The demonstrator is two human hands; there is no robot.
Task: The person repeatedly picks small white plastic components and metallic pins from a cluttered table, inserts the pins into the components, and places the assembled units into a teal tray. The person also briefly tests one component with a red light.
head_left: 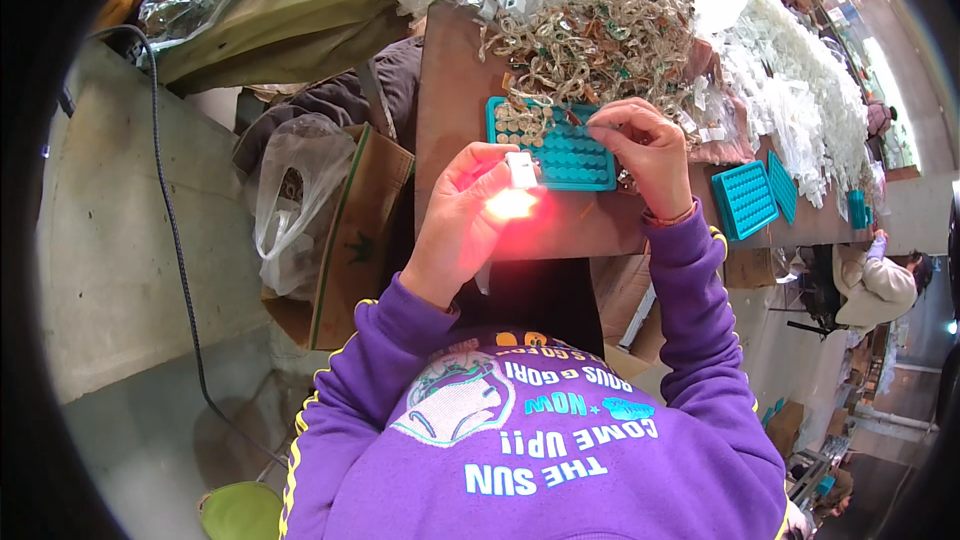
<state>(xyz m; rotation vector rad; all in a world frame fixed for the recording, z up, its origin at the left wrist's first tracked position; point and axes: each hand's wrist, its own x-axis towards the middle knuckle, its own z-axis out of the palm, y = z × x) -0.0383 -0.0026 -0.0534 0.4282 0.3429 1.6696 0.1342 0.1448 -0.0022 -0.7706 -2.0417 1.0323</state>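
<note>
My left hand [462, 215] pinches a small white plastic case [521, 169] between thumb and fingers, above the near side of the table. A bright red light [511, 203] glows just below the case and tints my fingers. My right hand [648, 148] is closed in a pinch over the right part of a teal compartment tray [578, 180]; what its fingertips hold is too small to make out. Round tan pieces [520, 126] fill the tray's left compartments. Behind the tray lies a large tangled heap of pale cords with small parts [610, 35].
More teal trays [745, 202] sit at the table's right. White plastic bags [790, 90] and loose white cases [512, 2] lie farther back. A cardboard box [362, 230] with a plastic bag [300, 200] stands at left, near a hanging dark cable [175, 210]. Other people [868, 285] are at right.
</note>
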